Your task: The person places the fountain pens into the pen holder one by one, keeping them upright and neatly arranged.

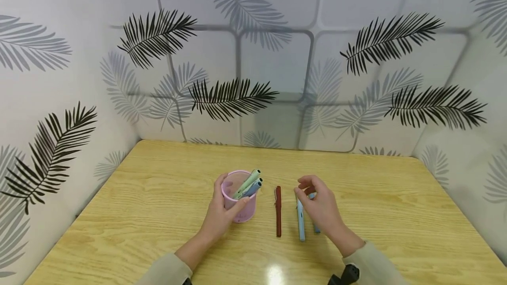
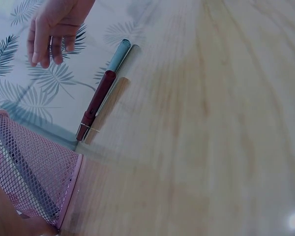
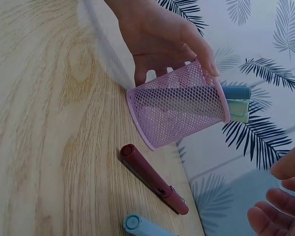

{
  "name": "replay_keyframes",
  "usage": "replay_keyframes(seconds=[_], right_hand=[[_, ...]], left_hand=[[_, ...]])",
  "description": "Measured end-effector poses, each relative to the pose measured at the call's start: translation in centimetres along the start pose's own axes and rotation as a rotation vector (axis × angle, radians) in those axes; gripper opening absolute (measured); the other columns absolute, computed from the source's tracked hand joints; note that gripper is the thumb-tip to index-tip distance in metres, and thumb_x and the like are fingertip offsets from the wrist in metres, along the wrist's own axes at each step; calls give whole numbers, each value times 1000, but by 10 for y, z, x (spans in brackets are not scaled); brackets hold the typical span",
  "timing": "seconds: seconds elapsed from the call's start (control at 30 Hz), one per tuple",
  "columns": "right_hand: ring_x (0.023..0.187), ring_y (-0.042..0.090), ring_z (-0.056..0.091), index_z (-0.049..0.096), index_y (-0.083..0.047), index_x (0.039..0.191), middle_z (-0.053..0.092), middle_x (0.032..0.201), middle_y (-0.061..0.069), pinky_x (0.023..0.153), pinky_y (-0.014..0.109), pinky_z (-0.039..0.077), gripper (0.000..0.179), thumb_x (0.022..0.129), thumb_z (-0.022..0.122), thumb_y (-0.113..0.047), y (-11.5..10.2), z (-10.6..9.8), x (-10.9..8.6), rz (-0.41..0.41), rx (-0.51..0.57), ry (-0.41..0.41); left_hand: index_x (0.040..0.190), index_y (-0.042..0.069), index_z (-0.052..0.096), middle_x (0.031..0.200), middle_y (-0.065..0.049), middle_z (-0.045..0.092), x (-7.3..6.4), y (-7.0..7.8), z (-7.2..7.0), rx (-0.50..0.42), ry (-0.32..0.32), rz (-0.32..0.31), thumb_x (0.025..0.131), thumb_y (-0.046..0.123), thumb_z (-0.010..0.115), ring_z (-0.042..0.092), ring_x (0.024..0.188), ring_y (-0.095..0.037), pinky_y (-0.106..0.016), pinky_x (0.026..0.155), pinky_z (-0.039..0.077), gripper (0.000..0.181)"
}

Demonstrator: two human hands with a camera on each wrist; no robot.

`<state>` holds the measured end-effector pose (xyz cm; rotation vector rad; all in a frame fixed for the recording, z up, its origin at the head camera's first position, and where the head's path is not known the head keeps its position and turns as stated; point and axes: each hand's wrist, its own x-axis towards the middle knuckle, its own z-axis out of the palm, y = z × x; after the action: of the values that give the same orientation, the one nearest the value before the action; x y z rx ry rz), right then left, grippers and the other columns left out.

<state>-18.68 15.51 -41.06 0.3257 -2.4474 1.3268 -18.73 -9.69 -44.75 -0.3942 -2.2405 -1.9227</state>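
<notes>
Backing a wood-grained table (image 1: 376,201), leaf-print wall (image 1: 273,65); left hand (image 1: 218,215), fingers round pink cup (image 1: 247,212); right hand (image 1: 323,206), loose-fingered, above pens (image 1: 278,214)

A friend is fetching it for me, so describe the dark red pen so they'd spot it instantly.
On the wooden table, find the pink mesh cup that the left hand grips. Just right of it in the head view, the dark red pen lies flat. It alone is red, unlike the light blue pen beside it.
</notes>
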Motion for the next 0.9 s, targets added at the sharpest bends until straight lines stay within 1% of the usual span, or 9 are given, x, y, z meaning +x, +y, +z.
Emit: replay_keyframes(seconds=[0.07, 0.13, 0.17, 0.33, 0.47, 0.7, 0.77, 0.9], right_hand=[[82, 19, 57, 60, -6, 108, 61, 93, 5, 62, 27, 48, 22, 87, 66, -11, 3, -2, 0, 6, -27, 1], [83, 19, 57, 59, -6, 108, 60, 94, 5, 64, 28, 48, 22, 87, 66, -11, 6, -3, 0, 16, -51, -1], [83, 19, 57, 59, -6, 108, 60, 94, 6, 65, 29, 48, 22, 87, 65, -11, 7, -4, 0, 25, -61, -2], [81, 21, 57, 59, -3, 107, 60, 94, 8, 65, 30, 48, 21, 87, 64, -8, 11, -6, 0, 68, -86, -15], [81, 24, 57, 58, -1, 107, 60, 96, 12, 64, 30, 48, 22, 87, 64, -7, 14, -8, -2, 98, -98, -33], [80, 25, 56, 57, 2, 111, 58, 101, 18, 61, 30, 48, 27, 88, 63, -11, 19, -12, -4, 191, -146, -51], [79, 25, 56, 56, 3, 110, 58, 100, 19, 60, 31, 48, 27, 88, 63, -11, 21, -13, -3, 196, -160, -54], [77, 26, 56, 56, 5, 109, 58, 97, 20, 60, 33, 48, 28, 87, 63, -11, 24, -14, -2, 192, -185, -62]], left_hand=[[144, 16, 18, 138, -21, 35, 0, 0, 0, -7, -5, -5, 85, 20, 69, 39, 124, -38, -53, 99, 32, 78], [144, 16, 18, 138, -20, 35, 1, -4, 0, -4, -3, -1, 85, 21, 69, 39, 124, -37, -53, 99, 32, 78], [144, 19, 19, 138, -18, 36, 3, -8, 0, 1, 1, 1, 84, 23, 70, 40, 123, -36, -53, 99, 33, 78], [143, 22, 20, 137, -15, 38, 3, -11, 1, 4, 8, 12, 83, 26, 71, 41, 122, -35, -52, 98, 34, 78], [143, 19, 20, 137, -16, 37, 3, -11, 0, -2, 4, 8, 83, 26, 71, 41, 123, -36, -53, 98, 33, 79], [143, 19, 20, 139, -17, 36, 0, -9, 0, 18, 9, 6, 84, 27, 70, 40, 123, -36, -53, 98, 33, 78], [143, 17, 20, 139, -17, 36, 0, -9, 1, 17, 12, 14, 84, 26, 70, 40, 123, -36, -53, 98, 33, 79], [143, 21, 20, 139, -16, 36, 1, -9, 2, 12, 17, 12, 83, 27, 71, 40, 123, -35, -52, 98, 34, 79]])
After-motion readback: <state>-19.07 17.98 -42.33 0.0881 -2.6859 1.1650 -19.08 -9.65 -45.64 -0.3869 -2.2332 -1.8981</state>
